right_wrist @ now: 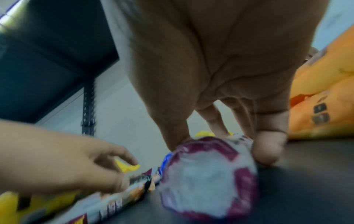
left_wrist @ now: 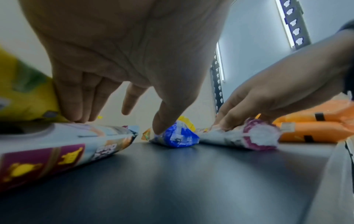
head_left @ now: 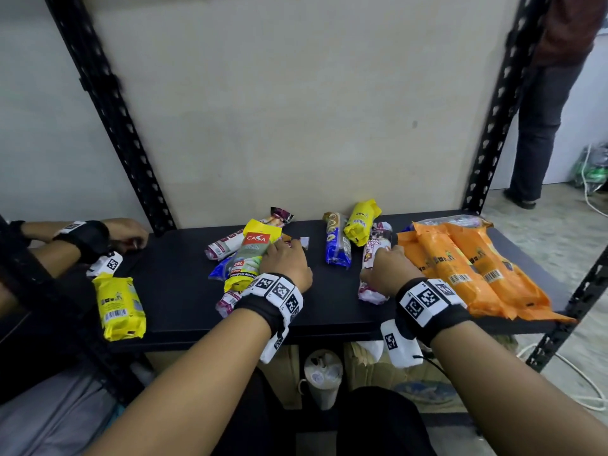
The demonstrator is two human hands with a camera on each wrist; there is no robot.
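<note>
On the black shelf (head_left: 177,291), my left hand (head_left: 286,250) lies on a heap of packs. Its straight fingers (left_wrist: 76,106) touch a white-and-purple pack (left_wrist: 57,151), right beside the yellow CASA pack (head_left: 253,255), and the thumb points down, apart from them. My right hand (head_left: 388,258) grips a white-and-purple roll (head_left: 371,281) that lies on the shelf. In the right wrist view the roll (right_wrist: 208,181) shows end-on, with the thumb on one side and the fingers (right_wrist: 266,151) on the other.
A blue pack (head_left: 337,248) and a yellow pack (head_left: 360,222) lie between my hands. Long orange packs (head_left: 460,268) fill the shelf's right end. Another yellow pack (head_left: 120,307) lies far left, near another person's hand (head_left: 128,235). Someone stands at the right (head_left: 543,126).
</note>
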